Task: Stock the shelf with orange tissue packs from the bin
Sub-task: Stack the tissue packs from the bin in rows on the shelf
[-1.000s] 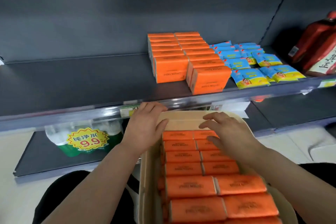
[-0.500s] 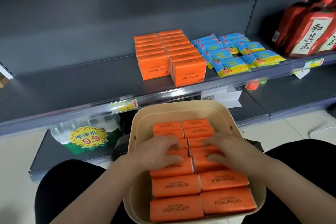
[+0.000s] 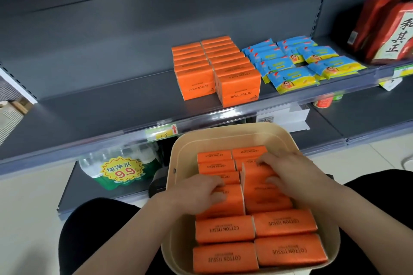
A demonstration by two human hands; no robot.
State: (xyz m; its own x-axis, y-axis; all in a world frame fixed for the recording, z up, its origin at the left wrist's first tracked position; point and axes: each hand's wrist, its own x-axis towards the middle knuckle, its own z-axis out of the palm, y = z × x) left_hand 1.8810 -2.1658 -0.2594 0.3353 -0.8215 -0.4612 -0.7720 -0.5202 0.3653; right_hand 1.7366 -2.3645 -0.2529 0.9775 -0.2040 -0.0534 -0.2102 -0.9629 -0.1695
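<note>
Pickup step: left hand point(image 3: 201, 192) and right hand point(image 3: 292, 174) both down in bin point(image 3: 223, 136), fingers of each curled round one orange tissue pack point(image 3: 261, 187), both packs tipped up out of their rows. Next move, likely: lift clear, carry to shelf point(image 3: 100, 107), stand beside orange rows point(image 3: 214, 67) there. Shelf dark grey metal. Blue packets point(image 3: 297, 62) and red bottles point(image 3: 384, 29) at right, bottled water point(image 3: 120, 169) below.

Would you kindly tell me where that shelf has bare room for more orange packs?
The shelf is bare left of the orange packs, back wall to price rail. Right of them it is crowded: blue packets, then red bottles.
</note>
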